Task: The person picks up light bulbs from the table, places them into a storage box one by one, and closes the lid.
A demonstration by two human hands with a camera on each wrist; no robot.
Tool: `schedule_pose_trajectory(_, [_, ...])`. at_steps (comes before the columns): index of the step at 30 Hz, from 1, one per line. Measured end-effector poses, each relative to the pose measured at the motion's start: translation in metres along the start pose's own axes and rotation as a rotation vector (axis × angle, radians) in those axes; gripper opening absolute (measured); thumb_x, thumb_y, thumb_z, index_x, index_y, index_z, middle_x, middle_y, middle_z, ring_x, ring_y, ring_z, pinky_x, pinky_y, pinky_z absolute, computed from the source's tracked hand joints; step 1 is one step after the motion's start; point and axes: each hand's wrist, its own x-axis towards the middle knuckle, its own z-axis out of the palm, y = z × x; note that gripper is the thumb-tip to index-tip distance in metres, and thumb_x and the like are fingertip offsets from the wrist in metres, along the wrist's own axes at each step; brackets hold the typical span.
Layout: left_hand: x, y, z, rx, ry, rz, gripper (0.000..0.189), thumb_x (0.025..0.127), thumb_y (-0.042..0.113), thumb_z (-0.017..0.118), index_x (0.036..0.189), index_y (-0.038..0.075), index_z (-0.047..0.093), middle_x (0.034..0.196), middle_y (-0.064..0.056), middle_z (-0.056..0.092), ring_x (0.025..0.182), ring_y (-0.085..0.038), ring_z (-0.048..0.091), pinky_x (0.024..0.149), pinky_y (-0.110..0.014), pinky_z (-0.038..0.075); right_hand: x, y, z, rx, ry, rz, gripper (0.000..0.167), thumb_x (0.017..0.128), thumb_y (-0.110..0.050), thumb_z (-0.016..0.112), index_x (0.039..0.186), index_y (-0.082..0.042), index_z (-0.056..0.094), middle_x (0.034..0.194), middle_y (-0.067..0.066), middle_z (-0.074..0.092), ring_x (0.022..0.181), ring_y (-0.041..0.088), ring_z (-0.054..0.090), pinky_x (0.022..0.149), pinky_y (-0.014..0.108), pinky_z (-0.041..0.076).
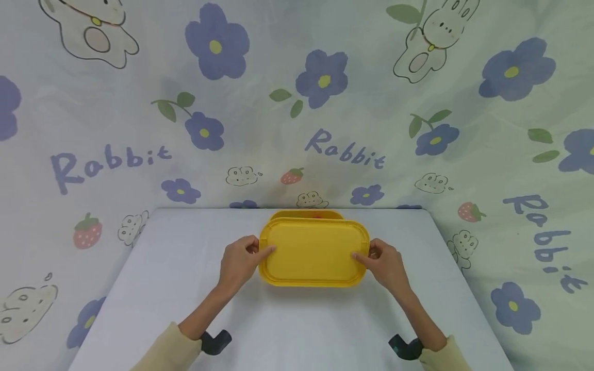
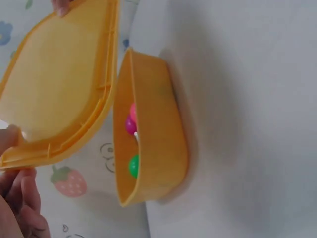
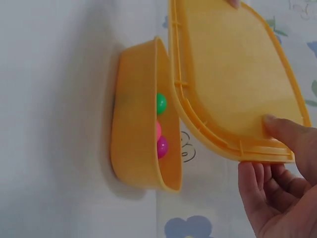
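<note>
A yellow lid [image 1: 314, 252] with rounded corners is held up by both hands, its ribbed underside facing the head camera. My left hand [image 1: 241, 260] pinches its left end, thumb on the inner face and fingers behind. The right hand [image 1: 384, 263] grips the opposite end the same way. Beyond the lid stands a yellow box [image 2: 161, 129], open at the top and mostly hidden by the lid in the head view. Inside it show a green ball [image 3: 161, 103], a pink ball [image 3: 158, 130] and a purple ball [image 3: 162, 147]. The lid is tilted and apart from the box rim.
The box stands on a white table [image 1: 185, 288] near its far edge. Behind and beside the table hangs a cloth [image 1: 260, 129] printed with flowers, rabbits and strawberries. A dark band with a curved piece [image 1: 216, 342] sits at each wrist.
</note>
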Motion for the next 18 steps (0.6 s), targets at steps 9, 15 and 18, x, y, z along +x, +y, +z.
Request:
schedule_pose_trajectory(9, [0.000, 0.009, 0.007, 0.068, 0.166, 0.130, 0.035, 0.081, 0.033, 0.085, 0.094, 0.003, 0.075, 0.079, -0.004, 0.066, 0.071, -0.020, 0.060, 0.063, -0.033, 0.053, -0.005, -0.005, -0.001, -0.040, 0.174, -0.171, 0.032, 0.082, -0.023, 0.085, 0.097, -0.003, 0.065, 0.084, 0.007, 0.068, 0.077, 0.021, 0.063, 0.064, 0.020, 0.054])
schedule_pose_trajectory(15, [0.002, 0.011, 0.011, 0.109, 0.218, 0.217, 0.035, 0.083, 0.033, 0.084, 0.098, 0.002, 0.077, 0.080, -0.006, 0.068, 0.072, -0.021, 0.065, 0.061, -0.033, 0.054, -0.006, -0.006, 0.002, -0.104, 0.257, -0.238, 0.033, 0.082, -0.022, 0.085, 0.096, -0.001, 0.064, 0.081, 0.006, 0.066, 0.072, 0.020, 0.062, 0.063, 0.019, 0.054])
schedule_pose_trajectory(18, [0.004, 0.011, 0.011, 0.128, 0.237, 0.241, 0.035, 0.082, 0.032, 0.084, 0.098, 0.002, 0.078, 0.080, -0.006, 0.068, 0.071, -0.021, 0.065, 0.059, -0.032, 0.054, -0.005, -0.006, 0.004, -0.133, 0.290, -0.270, 0.032, 0.081, -0.022, 0.086, 0.094, -0.002, 0.064, 0.081, 0.006, 0.066, 0.071, 0.019, 0.062, 0.060, 0.021, 0.054])
